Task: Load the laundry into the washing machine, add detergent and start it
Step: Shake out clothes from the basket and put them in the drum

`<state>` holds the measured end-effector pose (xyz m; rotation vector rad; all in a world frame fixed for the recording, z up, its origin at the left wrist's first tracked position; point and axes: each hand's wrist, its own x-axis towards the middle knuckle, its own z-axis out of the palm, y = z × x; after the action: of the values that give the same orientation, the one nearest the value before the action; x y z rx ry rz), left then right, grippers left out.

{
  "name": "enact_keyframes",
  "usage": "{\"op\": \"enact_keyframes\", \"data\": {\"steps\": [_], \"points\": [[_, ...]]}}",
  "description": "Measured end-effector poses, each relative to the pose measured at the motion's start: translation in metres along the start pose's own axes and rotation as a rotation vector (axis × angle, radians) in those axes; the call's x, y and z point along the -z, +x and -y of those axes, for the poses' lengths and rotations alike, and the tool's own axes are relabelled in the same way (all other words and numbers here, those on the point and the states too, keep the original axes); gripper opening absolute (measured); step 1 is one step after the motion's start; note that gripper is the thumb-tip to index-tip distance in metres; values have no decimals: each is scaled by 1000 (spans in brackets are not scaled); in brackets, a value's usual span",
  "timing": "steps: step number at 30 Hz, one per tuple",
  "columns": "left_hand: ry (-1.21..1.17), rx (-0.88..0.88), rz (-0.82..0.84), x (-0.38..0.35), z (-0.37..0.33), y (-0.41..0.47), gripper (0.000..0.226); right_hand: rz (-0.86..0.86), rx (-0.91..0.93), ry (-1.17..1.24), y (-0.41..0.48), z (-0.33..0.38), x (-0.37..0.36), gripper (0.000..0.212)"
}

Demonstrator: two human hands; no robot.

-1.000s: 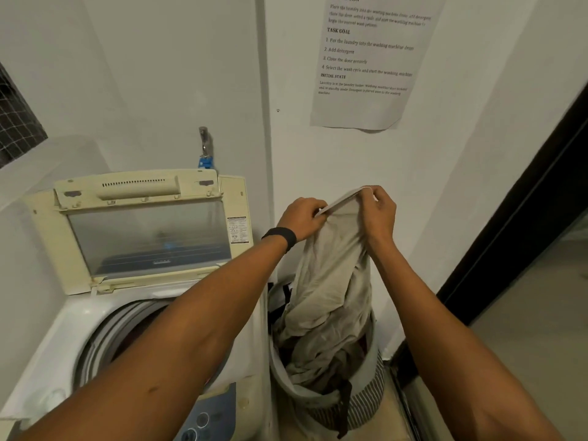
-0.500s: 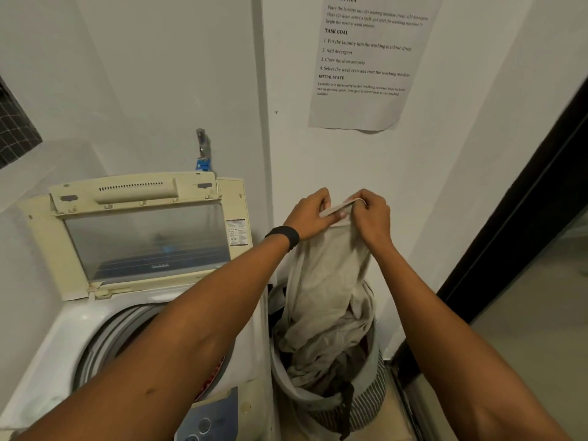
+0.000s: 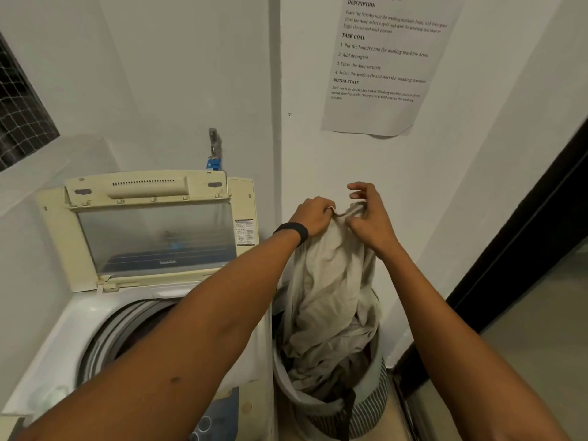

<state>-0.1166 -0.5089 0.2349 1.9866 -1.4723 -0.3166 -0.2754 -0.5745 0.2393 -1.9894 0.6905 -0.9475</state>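
Laundry loading is the step going on, with the detergent and the start not yet reached. At the left, the top-loading washing machine [image 3: 73, 329] is standing with its lid [image 3: 152, 237] propped upright and the drum [image 3: 105, 329] lying open below. The left hand [image 3: 313, 218], a black wristband [image 3: 292, 232] on its wrist, is gripping the top edge of a beige garment [image 3: 331, 281], fingers curled tight round the cloth. The garment is hanging from that grip, its lower part trailing into the striped laundry basket [image 3: 369, 405] just beside the machine, over darker clothes [image 3: 337, 380]. The right hand [image 3: 370, 218] is meeting the same bunched edge. Its upper fingers [image 3: 356, 187] are spreading apart, and I cannot tell whether the lower ones are pinching cloth. The next move is calling for a lift clear of the basket rim, then a swing leftward over the drum before release.
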Motion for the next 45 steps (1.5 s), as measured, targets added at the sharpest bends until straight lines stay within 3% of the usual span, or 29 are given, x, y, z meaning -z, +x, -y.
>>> {"op": "enact_keyframes", "data": {"steps": [5,10,13,15,19,22,24,32,35,39,40,43,45], "points": [[16,30,12,1,-8,6,31,31,28,-51,2,7,-7,50],[-23,36,-4,6,-11,12,11,76,-55,-212,9,9,-11,47],[-98,25,-30,5,-10,12,16,-29,-84,-294,15,6,-9,15],[-136,6,-36,4,-12,10,18,-108,-125,-300,19,6,-5,14],[-130,25,2,-5,-9,9,20,-233,-165,-131,28,16,-5,18],[-78,93,136,-10,-1,8,6,-350,-191,7,33,25,-8,17],[-10,137,182,-11,5,11,21,-400,-199,41,35,23,-7,18],[138,201,167,-9,-4,30,33,-468,-238,109,33,16,-3,19],[44,179,80,-5,-8,35,25,-364,-142,45,31,14,-3,16],[-43,89,-6,6,-12,37,9,152,28,-163,30,11,-5,69],[-47,52,-3,8,-12,37,12,194,22,-199,31,11,-5,73],[-83,9,-16,14,-9,33,22,190,39,-307,38,17,-5,63],[-148,11,-48,11,-3,27,24,287,41,-416,45,24,1,60]]}}
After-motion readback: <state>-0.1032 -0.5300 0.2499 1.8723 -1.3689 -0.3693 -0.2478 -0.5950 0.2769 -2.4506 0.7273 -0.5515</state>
